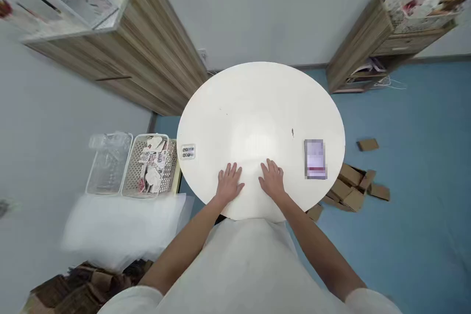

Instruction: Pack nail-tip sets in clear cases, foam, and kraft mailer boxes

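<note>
Both of my hands rest palm down near the front edge of a round white table (pixel 257 93). My left hand (pixel 228 185) lies flat with its fingers spread, holding nothing. To its right, my right hand (pixel 272 180) is also flat on the tabletop, fingers apart and without anything in them. A small clear case (pixel 187 151) with dark patterned contents sits at the table's left edge. Toward the right edge lies a flat rectangular thing (pixel 315 159), blurred out by pixels, perhaps a phone. A tiny dark mark (pixel 292 132) shows on the surface behind it.
Left of the table stand a white perforated basket (pixel 127 176) of cards and tags and a clear bin (pixel 99 176). Wooden cabinets rise at back left (pixel 162 59) and back right (pixel 353 54). Cardboard boxes (pixel 349 189) lie on the blue floor at right.
</note>
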Motion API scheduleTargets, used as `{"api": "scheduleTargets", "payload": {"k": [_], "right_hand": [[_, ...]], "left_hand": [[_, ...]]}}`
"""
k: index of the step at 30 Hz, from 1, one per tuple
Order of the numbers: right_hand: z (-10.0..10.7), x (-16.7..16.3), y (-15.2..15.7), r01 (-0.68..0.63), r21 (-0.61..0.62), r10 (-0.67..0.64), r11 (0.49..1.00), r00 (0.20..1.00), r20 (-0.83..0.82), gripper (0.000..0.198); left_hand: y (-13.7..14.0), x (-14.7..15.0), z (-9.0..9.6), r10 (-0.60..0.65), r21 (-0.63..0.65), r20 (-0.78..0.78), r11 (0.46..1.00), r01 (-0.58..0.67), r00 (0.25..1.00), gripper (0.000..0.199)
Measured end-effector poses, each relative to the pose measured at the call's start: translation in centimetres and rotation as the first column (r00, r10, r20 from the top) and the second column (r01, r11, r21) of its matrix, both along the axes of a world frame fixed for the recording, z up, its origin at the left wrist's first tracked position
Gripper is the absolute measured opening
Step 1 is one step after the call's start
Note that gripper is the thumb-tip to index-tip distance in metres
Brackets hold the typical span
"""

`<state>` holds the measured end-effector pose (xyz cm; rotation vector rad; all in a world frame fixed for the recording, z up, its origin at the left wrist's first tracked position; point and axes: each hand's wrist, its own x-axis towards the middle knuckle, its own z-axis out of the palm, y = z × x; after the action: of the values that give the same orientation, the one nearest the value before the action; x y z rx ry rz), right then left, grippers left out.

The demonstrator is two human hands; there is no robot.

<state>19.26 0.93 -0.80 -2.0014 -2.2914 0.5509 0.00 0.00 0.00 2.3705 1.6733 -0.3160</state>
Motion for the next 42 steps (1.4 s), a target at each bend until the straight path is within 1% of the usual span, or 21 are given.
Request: {"api": "scheduleTargets", "payload": {"k": [6,10,14,17,18,20,21,23,25,27,28,29,30,31,34,36,38,39,40,42], "right_hand": [[0.1,0.0,0.3,0.004,-0.009,-0.005,1.000,1.000,-0.013,0.044],[0.0,-0.4,-0.1,0.041,0.006,-0.041,0.999,0.999,-0.007,0.044],[0.5,-1.4,-0.5,0.068,0.051,-0.067,0.996,0.997,-0.022,0.042],[1.1,-3.2,-0.7,0.097,0.082,-0.093,0.992,0.994,-0.054,0.041],[1.3,-4.2,-0.7,0.102,0.087,-0.096,0.991,0.993,-0.066,0.041],[1.7,-6.6,-0.6,0.085,0.084,-0.077,0.993,0.993,-0.093,0.040],[1.9,-8.0,-0.4,0.062,0.075,-0.054,0.995,0.993,-0.109,0.039],[2.1,-11.0,0.2,-0.003,0.038,0.009,0.999,0.988,-0.152,0.039],[2.2,-14.2,1.0,-0.087,-0.027,0.079,0.996,0.971,-0.226,0.041],[2.1,-17.3,2.1,-0.173,-0.108,0.127,0.979,0.932,-0.338,0.045],[2.0,-18.8,2.6,-0.207,-0.145,0.134,0.968,0.906,-0.401,0.048],[1.8,-20.1,3.2,-0.219,-0.175,0.117,0.960,0.880,-0.461,0.052],[1.7,-21.4,3.8,-0.214,-0.199,0.084,0.956,0.852,-0.516,0.056],[1.6,-22.5,4.3,-0.187,-0.222,0.030,0.957,0.825,-0.565,0.059],[1.2,-25.0,5.2,-0.086,-0.335,-0.174,0.938,0.722,-0.670,0.065],[1.0,-25.6,5.2,-0.042,-0.400,-0.277,0.916,0.655,-0.703,0.064],[1.0,-25.5,4.6,-0.001,-0.422,-0.335,0.907,0.607,-0.721,0.060],[1.1,-25.2,4.2,0.023,-0.418,-0.351,0.908,0.588,-0.728,0.059],[1.1,-24.7,3.8,0.049,-0.410,-0.362,0.911,0.572,-0.736,0.057],[1.4,-23.3,2.8,0.107,-0.386,-0.379,0.916,0.541,-0.751,0.055]], "left_hand": [[0.5,0.0,0.3,0.018,-0.010,0.029,1.000,-0.018,0.999,0.057],[0.4,0.0,0.1,0.029,-0.018,0.098,0.999,-0.027,0.995,0.055],[0.2,-0.4,0.2,0.023,-0.015,0.195,1.000,-0.021,0.981,0.053],[0.1,-2.3,0.5,0.047,0.002,0.280,0.999,-0.049,0.959,0.054],[0.1,-3.5,0.6,0.079,0.006,0.309,0.996,-0.085,0.948,0.054],[0.3,-6.4,0.5,0.185,0.008,0.368,0.979,-0.202,0.911,0.056],[0.5,-8.1,0.5,0.252,0.005,0.402,0.961,-0.277,0.880,0.058],[1.2,-11.6,0.3,0.388,-0.009,0.481,0.899,-0.438,0.786,0.061],[2.3,-15.0,0.1,0.505,-0.056,0.568,0.812,-0.581,0.650,0.063],[3.5,-17.7,-0.1,0.579,-0.129,0.657,0.718,-0.684,0.483,0.061],[4.1,-18.8,-0.2,0.607,-0.184,0.691,0.674,-0.715,0.394,0.059],[4.6,-19.7,-0.2,0.628,-0.254,0.710,0.649,-0.717,0.317,0.058],[5.1,-20.3,-0.2,0.647,-0.321,0.718,0.635,-0.703,0.257,0.057],[5.5,-20.7,-0.3,0.665,-0.383,0.715,0.630,-0.675,0.215,0.056],[6.2,-21.2,-0.5,0.704,-0.499,0.695,0.620,-0.605,0.148,0.053],[6.2,-21.1,-0.7,0.722,-0.538,0.684,0.592,-0.600,0.099,0.050],[5.9,-20.7,-0.8,0.731,-0.567,0.681,0.566,-0.599,0.045,0.047],[5.7,-20.4,-0.8,0.729,-0.577,0.684,0.562,-0.592,0.025,0.047],[5.4,-20.0,-0.8,0.723,-0.584,0.690,0.567,-0.582,0.012,0.046],[4.8,-18.8,-0.6,0.705,-0.585,0.709,0.598,-0.547,0.012,0.046]]}}
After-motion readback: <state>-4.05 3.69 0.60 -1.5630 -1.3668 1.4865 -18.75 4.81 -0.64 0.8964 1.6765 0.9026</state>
